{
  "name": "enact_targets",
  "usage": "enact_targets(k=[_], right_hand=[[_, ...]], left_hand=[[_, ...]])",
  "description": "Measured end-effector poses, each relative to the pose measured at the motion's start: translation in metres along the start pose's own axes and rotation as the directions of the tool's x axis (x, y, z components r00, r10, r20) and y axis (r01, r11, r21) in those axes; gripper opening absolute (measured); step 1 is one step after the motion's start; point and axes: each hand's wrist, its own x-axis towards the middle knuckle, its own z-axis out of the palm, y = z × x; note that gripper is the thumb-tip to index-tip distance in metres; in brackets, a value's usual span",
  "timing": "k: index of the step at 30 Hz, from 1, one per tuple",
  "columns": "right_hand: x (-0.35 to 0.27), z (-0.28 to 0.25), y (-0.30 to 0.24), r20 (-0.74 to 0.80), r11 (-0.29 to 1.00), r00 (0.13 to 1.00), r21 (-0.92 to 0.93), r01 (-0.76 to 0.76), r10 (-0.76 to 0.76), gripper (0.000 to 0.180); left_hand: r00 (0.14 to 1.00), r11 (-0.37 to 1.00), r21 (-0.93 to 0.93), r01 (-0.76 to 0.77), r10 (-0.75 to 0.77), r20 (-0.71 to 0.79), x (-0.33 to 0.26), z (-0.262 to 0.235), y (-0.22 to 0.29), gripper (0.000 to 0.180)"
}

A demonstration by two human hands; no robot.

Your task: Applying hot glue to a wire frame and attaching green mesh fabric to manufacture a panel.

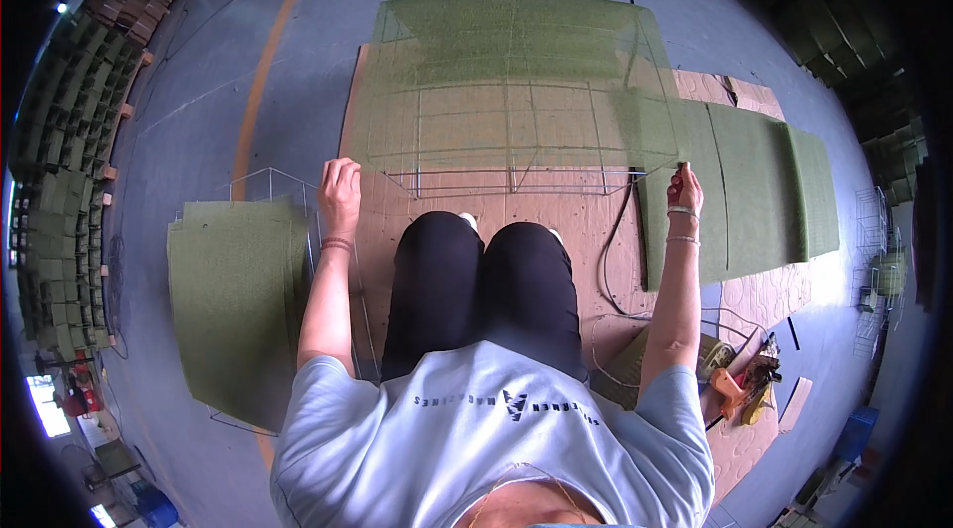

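A see-through green mesh sheet (467, 42) is spread in front of me over a wire frame (513, 166), whose thin metal rods show through it. My left hand (340, 196) is closed in a pinch at the sheet's near left corner. At the near right corner, my right hand (685, 196) pinches the same sheet, with dark red showing on its fingers. The sheet's near edge stretches between both hands, above the frame's near rods. Beneath the frame lies brown cardboard (382, 220), and my knees are just short of it.
Green mesh sheets (759, 191) lie flat at the right, with more green sheets (238, 300) on wire frames at the left. A black cable (606, 265) bends across the cardboard. Near my right elbow are an orange-handled tool (730, 394) and other hand tools. Green stacks (69, 181) line the left side.
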Motion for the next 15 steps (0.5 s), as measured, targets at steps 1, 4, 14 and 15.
enact_targets(k=[1, 4, 14, 15], right_hand=[[0.0, 0.002, 0.0, -0.001, 1.0, 1.0, 0.002, -0.003, 0.003, 0.014], [0.001, -0.003, -0.003, -0.002, 1.0, 1.0, 0.003, 0.007, -0.007, 0.015], [0.001, 0.007, 0.005, -0.023, 0.999, 1.0, 0.03, -0.019, 0.02, 0.015], [0.001, 0.004, 0.003, -0.033, 0.999, 0.999, 0.041, -0.013, 0.014, 0.015]], left_hand=[[1.0, 1.0, 0.001, 0.005, -0.005, 0.002, -0.001, 0.0, 0.0, 0.014], [1.0, 1.0, -0.01, 0.019, -0.019, 0.007, 0.0, 0.003, 0.005, 0.013], [1.0, 1.0, 0.009, 0.01, -0.01, 0.021, -0.006, -0.001, 0.003, 0.012], [1.0, 1.0, 0.003, 0.003, -0.003, 0.021, -0.006, 0.002, 0.005, 0.012]])
